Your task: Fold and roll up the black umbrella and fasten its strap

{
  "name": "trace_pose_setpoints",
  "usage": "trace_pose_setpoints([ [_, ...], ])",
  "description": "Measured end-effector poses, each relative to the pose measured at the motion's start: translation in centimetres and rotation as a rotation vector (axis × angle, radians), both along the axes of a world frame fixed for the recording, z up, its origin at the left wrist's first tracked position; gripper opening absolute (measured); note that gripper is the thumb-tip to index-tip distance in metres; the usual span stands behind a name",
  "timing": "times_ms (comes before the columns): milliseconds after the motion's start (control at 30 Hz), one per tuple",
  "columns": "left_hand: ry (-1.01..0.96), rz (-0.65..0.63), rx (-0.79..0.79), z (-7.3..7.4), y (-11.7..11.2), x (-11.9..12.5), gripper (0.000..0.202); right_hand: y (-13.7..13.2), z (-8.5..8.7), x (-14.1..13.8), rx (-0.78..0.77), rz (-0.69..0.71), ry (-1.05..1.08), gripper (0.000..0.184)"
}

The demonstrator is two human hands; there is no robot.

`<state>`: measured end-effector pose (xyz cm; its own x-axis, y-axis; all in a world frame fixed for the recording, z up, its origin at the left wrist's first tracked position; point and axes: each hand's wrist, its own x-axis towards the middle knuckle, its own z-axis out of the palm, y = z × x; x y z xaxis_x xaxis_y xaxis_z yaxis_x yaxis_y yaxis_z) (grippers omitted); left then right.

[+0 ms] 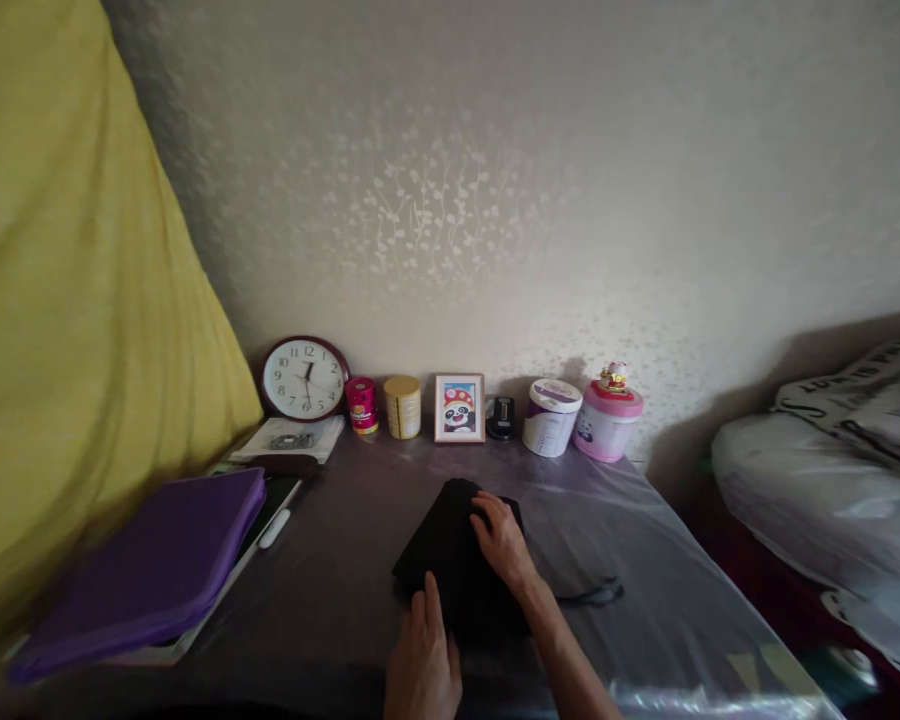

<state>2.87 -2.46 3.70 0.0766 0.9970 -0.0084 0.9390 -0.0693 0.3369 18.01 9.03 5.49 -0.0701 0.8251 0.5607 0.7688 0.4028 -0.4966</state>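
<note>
A black folded piece of cloth [457, 560], perhaps a garment or bag, lies on the table in front of me; its exact kind cannot be made out. Across its upper right part rests my right hand [501, 540], fingers apart and slightly bent on the fabric. My left hand [424, 650] is at the cloth's near left edge, fingers stretched forward and touching it. Neither hand visibly grips the fabric. From beneath the right forearm a dark strap-like strip [596, 593] sticks out to the right on the tabletop.
Along the wall stand a clock [305, 378], a pink tin [361, 405], a yellow-lidded canister [403, 407], a framed panda picture [460, 408], a small black device [502, 418] and two tubs [552, 418]. A purple folder [150, 560] lies left, beside a yellow curtain [97, 280].
</note>
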Motion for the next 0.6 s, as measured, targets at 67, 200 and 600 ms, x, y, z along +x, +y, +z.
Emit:
trace_pose_setpoints([
  [67,0.019,-0.005,-0.005,0.6,-0.2,0.1,0.061,-1.0,-0.4,2.3,0.019,-0.149,0.083,0.029],
  [200,0.033,-0.018,-0.024,1.5,-0.4,0.1,0.059,-3.2,-1.5,5.6,-0.099,-0.354,0.163,0.032],
  [600,0.0,-0.004,0.004,1.4,-0.5,0.2,0.057,-4.8,-0.8,4.1,-0.4,-0.28,0.375,0.032],
])
